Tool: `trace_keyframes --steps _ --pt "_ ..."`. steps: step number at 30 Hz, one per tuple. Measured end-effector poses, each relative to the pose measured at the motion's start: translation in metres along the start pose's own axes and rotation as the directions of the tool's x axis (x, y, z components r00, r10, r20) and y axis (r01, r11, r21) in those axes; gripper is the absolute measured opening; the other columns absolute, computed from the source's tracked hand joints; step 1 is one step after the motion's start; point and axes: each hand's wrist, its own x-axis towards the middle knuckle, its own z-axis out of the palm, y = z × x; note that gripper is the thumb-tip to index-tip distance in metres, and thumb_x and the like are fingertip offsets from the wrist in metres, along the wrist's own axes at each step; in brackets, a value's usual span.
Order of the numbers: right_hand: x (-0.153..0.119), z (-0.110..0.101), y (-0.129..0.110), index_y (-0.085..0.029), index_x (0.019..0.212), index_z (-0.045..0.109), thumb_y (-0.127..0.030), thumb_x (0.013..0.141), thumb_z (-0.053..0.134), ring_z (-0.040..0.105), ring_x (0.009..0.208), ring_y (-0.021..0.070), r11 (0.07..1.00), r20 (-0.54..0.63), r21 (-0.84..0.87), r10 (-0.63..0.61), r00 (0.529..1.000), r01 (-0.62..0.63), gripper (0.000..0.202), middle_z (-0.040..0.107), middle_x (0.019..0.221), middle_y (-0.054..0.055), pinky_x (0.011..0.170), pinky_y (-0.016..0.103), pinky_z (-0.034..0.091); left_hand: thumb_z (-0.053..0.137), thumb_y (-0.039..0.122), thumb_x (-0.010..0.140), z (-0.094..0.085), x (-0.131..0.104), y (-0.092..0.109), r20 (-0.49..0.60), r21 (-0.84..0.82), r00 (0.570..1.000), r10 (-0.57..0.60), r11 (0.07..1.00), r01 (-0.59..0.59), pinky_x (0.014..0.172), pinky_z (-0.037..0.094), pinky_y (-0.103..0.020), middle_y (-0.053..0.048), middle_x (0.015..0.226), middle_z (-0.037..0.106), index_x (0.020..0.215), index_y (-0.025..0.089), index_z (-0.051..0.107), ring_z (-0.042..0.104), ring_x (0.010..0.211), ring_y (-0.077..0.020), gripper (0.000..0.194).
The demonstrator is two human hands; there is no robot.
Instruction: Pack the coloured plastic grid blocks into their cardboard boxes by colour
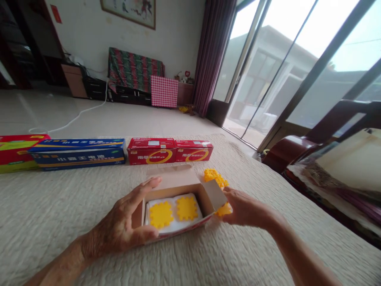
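An open cardboard box (205, 201) lies on the cream quilted cover, its flaps folded out. Inside, two yellow square pieces with notched edges, a left one (161, 215) and a right one (187, 208), rest flat on white padding. My left hand (127, 218) grips the box's left end, thumb at the near side and fingers over the far side. My right hand (245, 208) is beside the right flap, at more yellow notched pieces (214, 177) on the cover; its fingertips are partly hidden and what they hold cannot be made out.
Beyond the open box stand two red boxes (151, 151) (194, 151), a long blue box (80, 154) and a red and green box (16, 155) in a row. A dark wooden chair (300, 149) is at the right, near glass doors. A white cable lies on the floor.
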Motion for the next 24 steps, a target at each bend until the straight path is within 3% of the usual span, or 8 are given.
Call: trace_keyframes --steps 3,6,9,11,13,16,19,24 --pt "-0.011 -0.020 0.012 -0.021 0.087 0.062 -0.019 0.067 0.065 0.062 0.081 0.0191 0.998 -0.027 -0.043 0.053 0.998 -0.055 0.021 0.065 0.093 0.005 0.073 0.033 0.049 0.058 0.069 0.074 -0.002 0.000 0.000 0.024 -0.010 1.000 0.008 1.000 -0.008 0.112 0.031 -0.052 -0.012 0.152 0.035 0.148 0.029 0.020 0.036 0.137 -0.0331 0.093" --pt "-0.023 -0.046 0.014 -0.023 0.088 0.061 -0.028 0.070 0.067 0.062 0.080 0.0204 0.999 -0.227 -0.026 0.023 0.974 -0.030 0.020 0.066 0.095 0.006 0.068 0.034 0.051 0.062 0.072 0.069 -0.002 0.002 0.001 0.059 0.030 0.997 0.041 0.999 -0.043 0.112 0.029 -0.055 -0.013 0.152 0.034 0.149 0.029 0.019 0.033 0.138 -0.0352 0.101" --pt "-0.024 -0.065 -0.012 -0.027 0.096 0.061 -0.036 0.074 0.066 0.062 0.086 0.0230 0.995 -0.426 0.008 -0.089 0.900 0.102 0.024 0.065 0.103 0.007 0.064 0.035 0.053 0.067 0.067 0.068 -0.001 0.003 0.003 0.077 0.087 0.994 0.080 0.993 -0.086 0.112 0.026 -0.058 -0.014 0.152 0.033 0.150 0.027 0.018 0.027 0.141 -0.0363 0.103" --pt "-0.017 -0.068 -0.042 -0.029 0.100 0.061 -0.035 0.076 0.067 0.061 0.092 0.0236 0.978 -0.464 0.012 -0.177 0.868 0.207 0.025 0.064 0.107 0.007 0.070 0.036 0.053 0.070 0.062 0.069 0.001 0.003 0.004 0.071 0.099 0.993 0.096 0.990 -0.103 0.113 0.025 -0.059 -0.014 0.153 0.031 0.150 0.026 0.015 0.024 0.142 -0.0363 0.104" --pt "-0.005 -0.063 -0.072 -0.028 0.102 0.060 -0.029 0.076 0.067 0.060 0.095 0.0217 0.957 -0.384 0.032 -0.254 0.888 0.288 0.028 0.063 0.110 0.005 0.078 0.036 0.051 0.071 0.059 0.069 0.003 0.002 0.005 0.059 0.090 0.994 0.091 0.991 -0.096 0.112 0.026 -0.059 -0.015 0.154 0.029 0.151 0.026 0.012 0.024 0.142 -0.0360 0.106" --pt "0.016 -0.049 -0.106 -0.024 0.100 0.061 -0.025 0.072 0.068 0.060 0.089 0.0186 0.941 -0.200 0.075 -0.311 0.929 0.331 0.029 0.063 0.106 0.004 0.078 0.032 0.049 0.072 0.057 0.069 0.005 0.001 0.005 0.036 0.047 0.998 0.060 0.997 -0.062 0.112 0.029 -0.058 -0.015 0.155 0.025 0.151 0.026 0.006 0.026 0.141 -0.0361 0.110" --pt "0.033 -0.039 -0.121 -0.023 0.097 0.063 -0.024 0.070 0.069 0.059 0.084 0.0169 0.943 -0.101 0.077 -0.316 0.943 0.324 0.028 0.063 0.104 0.004 0.075 0.030 0.047 0.073 0.057 0.068 0.008 0.001 0.003 0.018 0.014 0.999 0.047 0.999 -0.047 0.111 0.029 -0.060 -0.016 0.156 0.021 0.151 0.026 -0.001 0.025 0.141 -0.0381 0.116" --pt "0.045 -0.030 -0.131 -0.021 0.098 0.064 -0.023 0.070 0.070 0.059 0.087 0.0181 0.932 -0.056 0.064 -0.354 0.934 0.357 0.029 0.062 0.108 0.006 0.077 0.031 0.046 0.074 0.056 0.067 0.010 0.000 0.002 0.020 -0.003 1.000 0.013 1.000 -0.013 0.109 0.029 -0.064 -0.016 0.158 0.016 0.150 0.030 -0.009 0.022 0.142 -0.0394 0.121"
